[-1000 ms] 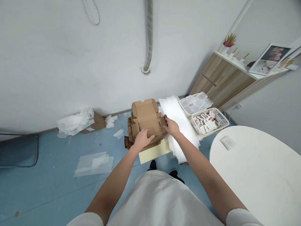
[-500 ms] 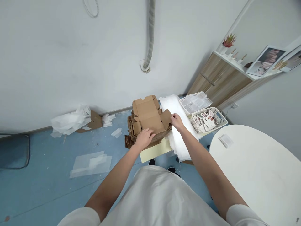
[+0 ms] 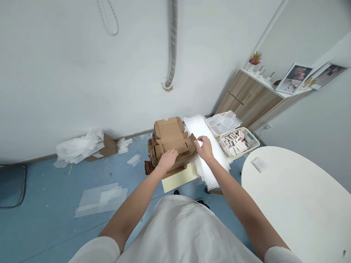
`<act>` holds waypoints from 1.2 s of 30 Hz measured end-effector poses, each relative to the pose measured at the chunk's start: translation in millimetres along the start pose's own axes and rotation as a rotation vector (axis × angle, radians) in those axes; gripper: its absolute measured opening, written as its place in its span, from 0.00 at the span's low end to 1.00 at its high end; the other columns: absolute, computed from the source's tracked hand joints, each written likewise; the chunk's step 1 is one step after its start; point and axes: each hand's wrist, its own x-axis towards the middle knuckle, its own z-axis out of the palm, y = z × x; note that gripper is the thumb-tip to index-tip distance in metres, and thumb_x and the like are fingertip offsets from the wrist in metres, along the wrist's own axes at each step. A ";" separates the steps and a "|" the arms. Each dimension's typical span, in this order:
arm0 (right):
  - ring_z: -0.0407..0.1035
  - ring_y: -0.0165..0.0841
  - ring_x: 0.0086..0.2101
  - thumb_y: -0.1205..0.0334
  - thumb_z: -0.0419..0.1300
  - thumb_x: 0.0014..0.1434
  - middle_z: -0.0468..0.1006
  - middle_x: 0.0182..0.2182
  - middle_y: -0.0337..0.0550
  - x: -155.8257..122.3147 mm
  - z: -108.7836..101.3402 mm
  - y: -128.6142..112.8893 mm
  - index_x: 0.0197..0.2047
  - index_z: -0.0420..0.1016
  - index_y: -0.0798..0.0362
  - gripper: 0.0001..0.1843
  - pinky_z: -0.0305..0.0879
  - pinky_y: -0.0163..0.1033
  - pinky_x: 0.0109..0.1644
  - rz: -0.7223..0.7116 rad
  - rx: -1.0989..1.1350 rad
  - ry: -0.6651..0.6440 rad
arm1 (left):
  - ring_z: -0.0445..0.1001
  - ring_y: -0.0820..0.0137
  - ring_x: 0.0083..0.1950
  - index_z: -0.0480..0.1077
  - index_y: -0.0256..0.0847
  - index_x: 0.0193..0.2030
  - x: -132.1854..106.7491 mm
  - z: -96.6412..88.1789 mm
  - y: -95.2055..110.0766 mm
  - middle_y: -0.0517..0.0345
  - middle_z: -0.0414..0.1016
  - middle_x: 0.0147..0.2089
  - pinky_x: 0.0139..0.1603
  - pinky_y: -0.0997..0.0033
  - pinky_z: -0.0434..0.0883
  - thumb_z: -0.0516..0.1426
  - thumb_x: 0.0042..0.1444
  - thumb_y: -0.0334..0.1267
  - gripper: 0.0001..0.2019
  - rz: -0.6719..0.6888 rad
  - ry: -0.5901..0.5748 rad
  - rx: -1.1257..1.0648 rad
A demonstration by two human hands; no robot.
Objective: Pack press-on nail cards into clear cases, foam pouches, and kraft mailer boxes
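A stack of flat brown cardboard boxes (image 3: 155, 153) sits on a small pale yellow surface (image 3: 178, 179). On top lies a partly folded cardboard box (image 3: 171, 137) with its lid flap up. My left hand (image 3: 167, 160) presses on the box's near edge, fingers curled over it. My right hand (image 3: 204, 148) is at the box's right side flap, fingers spread and bent, touching the flap's edge above a pile of white sheets (image 3: 208, 160).
Two white baskets stand to the right: one with clear plastic bags (image 3: 223, 123), one with small red-and-white packets (image 3: 238, 141). A round white table (image 3: 296, 201) with one small packet (image 3: 259, 164) is at right. Plastic scraps (image 3: 101, 199) and a torn box (image 3: 106, 146) lie on the blue floor.
My right hand swung the right side flap outward, then brought it back in against the box. My left hand stayed on the box's near edge. The camera shifted slightly.
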 end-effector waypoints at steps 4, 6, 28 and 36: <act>0.66 0.34 0.37 0.57 0.47 0.58 0.73 0.34 0.46 -39.7 7.7 -18.3 0.34 0.70 0.54 0.14 0.56 0.40 0.44 -0.353 -0.222 -0.438 | 0.66 0.65 0.37 0.65 0.37 0.35 1.5 -0.6 4.8 0.49 0.67 0.36 0.37 0.67 0.62 0.41 0.59 0.32 0.12 -0.019 0.031 0.010; 0.66 0.35 0.39 0.59 0.45 0.60 0.73 0.34 0.47 -53.4 16.2 -18.7 0.35 0.71 0.54 0.15 0.54 0.42 0.48 -0.386 -0.339 -0.492 | 0.66 0.64 0.38 0.64 0.37 0.35 2.0 -4.3 7.4 0.49 0.66 0.36 0.37 0.66 0.62 0.42 0.58 0.31 0.11 -0.038 0.076 0.011; 0.67 0.28 0.24 0.59 0.49 0.52 0.74 0.34 0.43 -45.8 -46.7 18.4 0.50 0.65 0.53 0.22 0.67 0.34 0.21 0.511 0.577 0.100 | 0.56 0.58 0.57 0.65 0.42 0.42 -25.3 -20.8 51.4 0.48 0.61 0.53 0.59 0.53 0.50 0.52 0.51 0.45 0.14 0.069 0.292 -0.349; 0.66 0.29 0.25 0.53 0.51 0.51 0.72 0.30 0.40 -120.4 -111.2 65.8 0.44 0.68 0.56 0.20 0.66 0.34 0.24 0.621 0.706 0.480 | 0.56 0.61 0.59 0.44 0.40 0.59 -0.3 11.9 100.6 0.41 0.46 0.60 0.55 0.58 0.59 0.53 0.50 0.47 0.33 -0.216 0.289 -0.817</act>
